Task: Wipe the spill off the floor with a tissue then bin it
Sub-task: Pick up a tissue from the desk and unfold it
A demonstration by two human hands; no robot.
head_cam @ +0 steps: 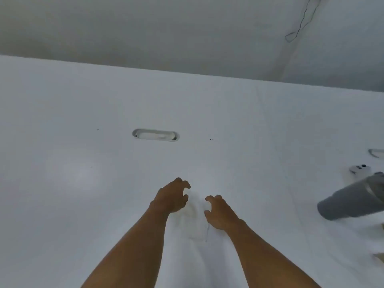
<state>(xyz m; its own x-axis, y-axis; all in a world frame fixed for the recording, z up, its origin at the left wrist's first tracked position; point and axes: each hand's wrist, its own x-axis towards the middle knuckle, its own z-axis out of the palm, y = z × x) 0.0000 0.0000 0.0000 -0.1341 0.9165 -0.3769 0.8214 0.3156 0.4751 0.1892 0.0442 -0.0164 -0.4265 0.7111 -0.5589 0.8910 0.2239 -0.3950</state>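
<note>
My left hand (172, 196) and my right hand (220, 213) reach forward over a white surface (83, 173), fingers curled toward each other. Between them hangs a faint, blurred white tissue (196, 221) with a pale brownish smudge; each hand seems to hold one of its upper edges. Farther ahead, an oval slot (155, 135) in the surface shows more white tissue inside. I see no spill and cannot make out the floor.
A grey cup-like container (353, 200) lies tilted at the right edge. Just beyond it is a small white device with black buttons (360, 169). A grey wall (166, 34) rises behind the surface, with a thin dark cable (299, 26) hanging at its upper right.
</note>
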